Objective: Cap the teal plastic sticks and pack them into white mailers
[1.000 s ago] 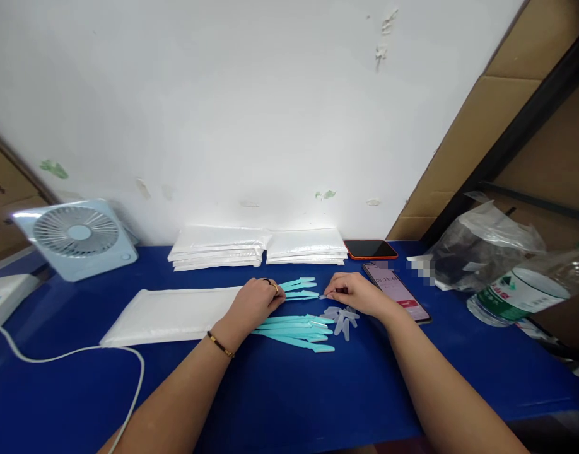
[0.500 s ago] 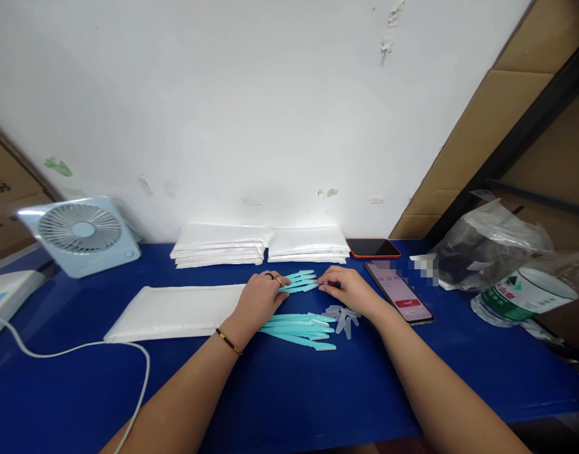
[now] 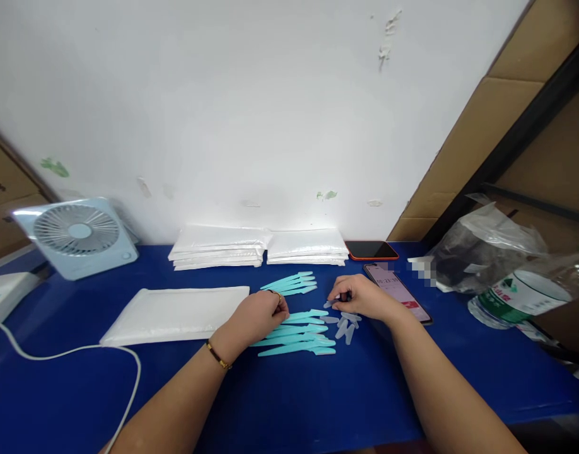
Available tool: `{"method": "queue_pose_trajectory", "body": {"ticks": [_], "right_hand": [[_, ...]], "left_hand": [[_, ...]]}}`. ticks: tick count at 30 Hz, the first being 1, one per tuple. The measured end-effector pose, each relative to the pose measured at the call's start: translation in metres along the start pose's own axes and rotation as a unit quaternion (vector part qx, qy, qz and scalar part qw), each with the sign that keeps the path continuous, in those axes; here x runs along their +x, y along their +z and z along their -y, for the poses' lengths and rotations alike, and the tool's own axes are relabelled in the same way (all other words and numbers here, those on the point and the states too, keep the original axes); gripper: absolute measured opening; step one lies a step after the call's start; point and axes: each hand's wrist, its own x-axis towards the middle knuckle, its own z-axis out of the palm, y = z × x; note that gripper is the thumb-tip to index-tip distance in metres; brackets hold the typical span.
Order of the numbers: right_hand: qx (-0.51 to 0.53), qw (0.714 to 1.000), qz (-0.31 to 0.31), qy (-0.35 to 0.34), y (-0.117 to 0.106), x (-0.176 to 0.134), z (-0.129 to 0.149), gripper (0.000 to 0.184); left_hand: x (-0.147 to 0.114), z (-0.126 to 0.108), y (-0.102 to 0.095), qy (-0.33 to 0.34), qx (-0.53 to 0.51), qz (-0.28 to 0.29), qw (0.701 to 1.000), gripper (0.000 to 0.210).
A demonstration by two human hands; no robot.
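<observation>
My left hand (image 3: 254, 320) is closed, thumb and fingers pinched on the handle of a turquoise eyebrow razor (image 3: 313, 313) whose blade end points right. Below it several more turquoise eyebrow razors (image 3: 294, 347) lie fanned on the table, partly covered by the hand. A second small group of razors (image 3: 292, 284) lies just above, blade ends to the right. My right hand (image 3: 360, 295) is closed in a pinch on a small translucent blade cap (image 3: 328, 303). Under its fingers lies a loose pile of similar caps (image 3: 349, 333).
A white padded pouch (image 3: 171, 315) lies at left; stacks of white pouches (image 3: 218, 246) stand against the wall. Two phones (image 3: 372, 250) lie at right, near a plastic bag (image 3: 483, 246) and a cut bottle (image 3: 507, 302). A fan (image 3: 81, 236) and white cable (image 3: 133, 384) occupy the left.
My left hand has moved from the upper razors down to the lower group and pinches one there. My right hand has moved down to the caps and taken one. The lower razors are spread wider.
</observation>
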Motion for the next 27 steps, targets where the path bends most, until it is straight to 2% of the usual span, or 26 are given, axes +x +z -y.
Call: {"method": "queue_pose_trajectory", "body": {"ticks": [3, 6, 10, 17, 24, 27], "right_hand": [[-0.026, 1.0, -0.016, -0.008, 0.002, 0.001, 0.0, 0.012], [-0.04, 0.998, -0.038, 0.001, 0.005, 0.003, 0.0, 0.011], [0.001, 0.999, -0.045, 0.026, 0.005, 0.004, 0.0, 0.013], [0.019, 0.999, -0.041, 0.015, 0.005, 0.004, 0.003, 0.015], [-0.003, 0.998, -0.049, -0.03, 0.014, 0.016, 0.015, 0.015], [-0.01, 0.997, -0.069, -0.015, 0.01, 0.015, 0.017, 0.015]], "left_hand": [[0.002, 0.001, 0.002, -0.005, 0.011, -0.013, 1.0, 0.02], [0.005, 0.002, 0.002, -0.004, 0.04, -0.054, 0.998, 0.021], [0.009, 0.003, 0.0, 0.001, 0.094, -0.099, 0.991, 0.02], [0.008, 0.001, -0.001, -0.01, 0.113, -0.104, 0.988, 0.021], [0.013, -0.001, 0.001, 0.012, 0.123, -0.129, 0.984, 0.02], [0.011, 0.0, 0.0, 0.006, 0.099, -0.128, 0.987, 0.016]]}}
